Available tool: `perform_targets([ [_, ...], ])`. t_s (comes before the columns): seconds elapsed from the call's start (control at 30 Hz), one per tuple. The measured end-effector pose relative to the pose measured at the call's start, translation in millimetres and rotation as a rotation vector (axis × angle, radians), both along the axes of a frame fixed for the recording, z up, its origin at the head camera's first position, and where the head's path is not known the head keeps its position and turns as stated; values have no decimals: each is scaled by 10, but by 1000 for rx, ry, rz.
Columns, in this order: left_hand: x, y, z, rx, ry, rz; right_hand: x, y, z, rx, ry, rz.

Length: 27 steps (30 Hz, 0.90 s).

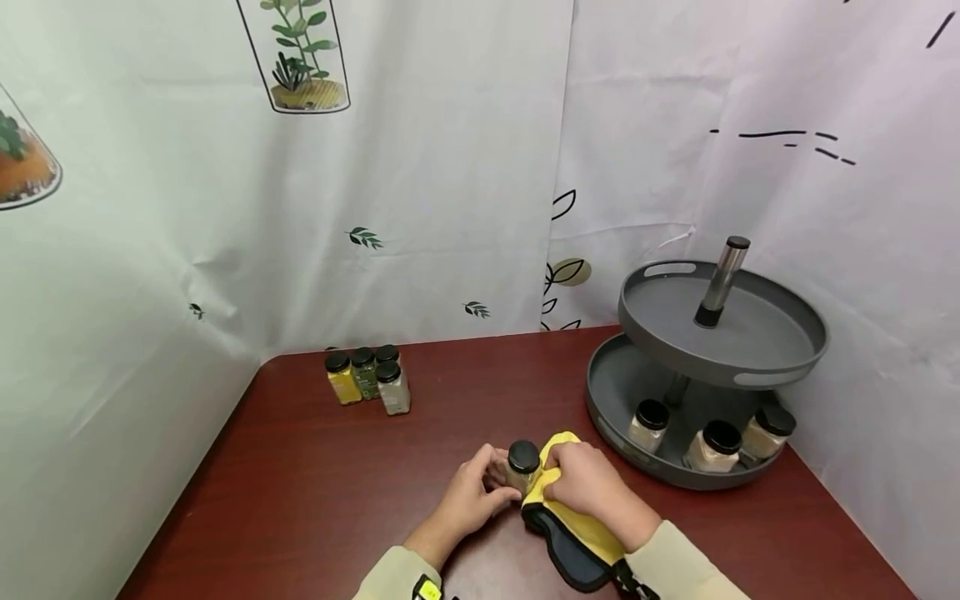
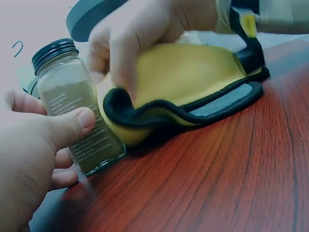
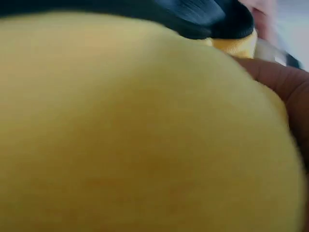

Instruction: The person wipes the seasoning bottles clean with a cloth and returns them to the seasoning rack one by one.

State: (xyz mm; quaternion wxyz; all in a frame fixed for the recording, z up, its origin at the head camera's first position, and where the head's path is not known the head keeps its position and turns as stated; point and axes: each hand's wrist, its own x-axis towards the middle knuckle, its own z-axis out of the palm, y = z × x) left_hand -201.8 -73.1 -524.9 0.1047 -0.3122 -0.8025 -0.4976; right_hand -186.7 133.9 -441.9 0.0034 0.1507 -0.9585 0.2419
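My left hand (image 1: 467,497) grips a square glass spice jar (image 2: 79,113) with a black lid. The jar holds a brownish-green powder and has printed lines on its side; in the left wrist view it leans, with my thumb across its front. My right hand (image 1: 587,482) holds a yellow cloth (image 1: 592,532) with a dark grey side and black edging, bunched against the jar's right side. In the left wrist view the cloth (image 2: 183,75) hangs below the right hand, close over the table. Yellow fabric (image 3: 145,130) fills most of the right wrist view.
Several black-lidded spice jars (image 1: 393,392) stand grouped at the back left of the red-brown table (image 1: 315,500). At the right is a grey two-tier round tray (image 1: 750,375), with three pale jars (image 1: 711,450) on its lower tier. A printed white curtain (image 1: 450,167) hangs behind.
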Motion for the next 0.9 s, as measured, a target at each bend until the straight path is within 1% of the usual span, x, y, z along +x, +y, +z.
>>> perform_targets([
  [0.1,17,9,8,-18,-30,6,0,7,43,-45,16,-44],
  [0.17,18,15,11,-49,-19,18,-2,4,47,-56,20,-58],
  [0.27,7,11,6,-93,30,24,-1,-16,-35,-41,-25,-26],
  [0.33,12,2,2,-117,44,29,-1,-18,-72,-43,-55,2],
  [0.4,14,5,-8,-105,40,16,4,-13,-28,-76,-79,13],
  [0.43,13,9,-17,-99,31,15,5,-7,10,-89,-77,8],
  [0.5,13,25,-28,-68,-3,-3,13,-6,80,-111,-72,-5],
  [0.53,13,33,-31,-43,-23,-17,17,-13,88,-109,-71,-7],
  [0.6,12,46,-34,-5,-34,-33,26,-33,52,-87,-81,6],
  [0.67,39,55,7,22,-48,-48,33,-47,-13,-62,-90,24],
  [0.73,80,61,81,33,-41,-49,34,-45,-34,-61,-86,28],
  [0.83,141,73,213,14,-17,-33,32,-19,28,-116,-50,1],
  [0.9,168,77,286,2,-21,-29,26,-13,40,-134,-30,-20],
])
